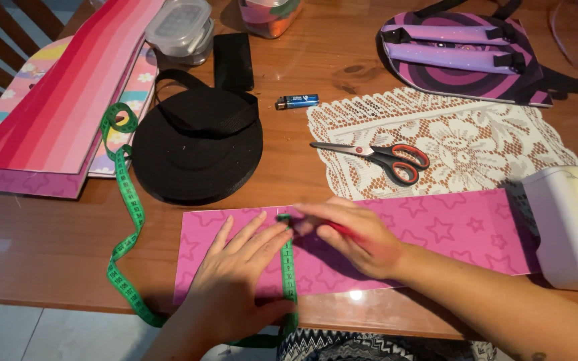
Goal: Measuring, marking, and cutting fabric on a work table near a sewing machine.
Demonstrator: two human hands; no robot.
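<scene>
A pink sheet with a star pattern lies along the near edge of the wooden table. A green measuring tape runs from the left stack, curves round, and crosses the sheet upright. My left hand lies flat on the sheet with its fingers spread, pressing the tape down. My right hand holds a thin red pencil or pen, its tip by the top end of the tape.
Scissors with red and black handles lie on a white lace cloth. A roll of black webbing, a lighter, striped pink sheets, a purple backpack, plastic containers and a white machine surround the sheet.
</scene>
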